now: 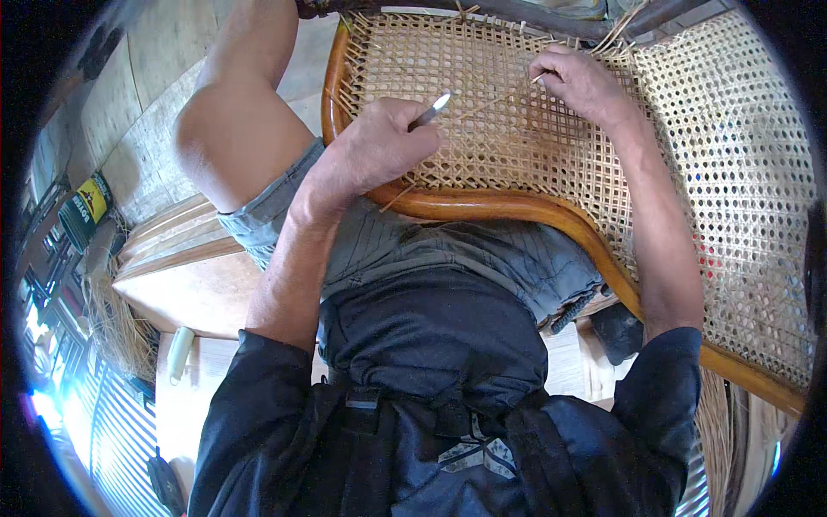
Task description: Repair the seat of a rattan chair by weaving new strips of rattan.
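Note:
Across my lap lies a chair with a woven cane seat (482,65) and a curved, varnished wooden frame (482,205). My left hand (379,145) is closed round a small tool with a pointed, shiny metal tip (441,102); its handle is hidden in my fist. That hand is over the left part of the seat, close to the frame. Farther right, my right hand (579,82) pinches a thin cane strand (538,78) just above the weave. Loose cane ends stick out along the seat's left and far edges.
At right rises the chair's woven cane back (732,164). A wooden box (185,289) stands left of my leg, with a pale green cylinder (181,353) below it. Farther left are a dark green and yellow can (86,211) and a bundle of loose fibre strands (121,332).

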Demonstrator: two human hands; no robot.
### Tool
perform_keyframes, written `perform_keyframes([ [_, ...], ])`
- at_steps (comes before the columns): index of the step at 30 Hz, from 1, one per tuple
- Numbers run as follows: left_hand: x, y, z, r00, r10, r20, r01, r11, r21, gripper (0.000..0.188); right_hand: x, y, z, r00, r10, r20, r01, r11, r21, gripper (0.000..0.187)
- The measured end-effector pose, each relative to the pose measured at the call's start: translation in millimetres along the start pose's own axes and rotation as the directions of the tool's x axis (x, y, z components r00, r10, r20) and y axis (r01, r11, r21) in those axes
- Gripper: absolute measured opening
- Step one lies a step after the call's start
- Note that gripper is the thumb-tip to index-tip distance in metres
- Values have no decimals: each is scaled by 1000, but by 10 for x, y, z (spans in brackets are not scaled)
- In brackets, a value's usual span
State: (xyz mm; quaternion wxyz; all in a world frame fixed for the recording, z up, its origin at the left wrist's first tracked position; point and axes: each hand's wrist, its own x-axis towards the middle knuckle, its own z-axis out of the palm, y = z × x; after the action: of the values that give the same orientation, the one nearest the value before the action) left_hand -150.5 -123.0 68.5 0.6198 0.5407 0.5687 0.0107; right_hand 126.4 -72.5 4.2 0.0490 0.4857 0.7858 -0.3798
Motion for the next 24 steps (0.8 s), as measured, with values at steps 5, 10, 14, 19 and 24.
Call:
perform_keyframes([
  [5, -281, -45, -87, 999, -51, -3, 51, 998, 36, 23, -11, -40, 18, 1000, 16, -21, -17, 999, -29, 15],
  [10, -372, -44, -45, 999, -17, 28, 17, 1000, -26, 23, 27, 10, 4, 1000, 13, 12, -13, 1000, 15, 14],
  [14, -460, -94, -46, 997, -76, -2, 76, 997, -18, 20, 0, 63, 38, 1000, 6, -17, -5, 998, 70, 13],
  [19, -446, -266, -41, 995, -102, 8, 102, 985, -139, 17, 29, 185, 61, 969, 246, -22, -223, 908, 354, 13],
  [24, -463, -245, -29, 999, -4, -34, 0, 993, -116, 22, 112, -208, 187, 884, 466, 49, -468, 883, 47, 23],
])
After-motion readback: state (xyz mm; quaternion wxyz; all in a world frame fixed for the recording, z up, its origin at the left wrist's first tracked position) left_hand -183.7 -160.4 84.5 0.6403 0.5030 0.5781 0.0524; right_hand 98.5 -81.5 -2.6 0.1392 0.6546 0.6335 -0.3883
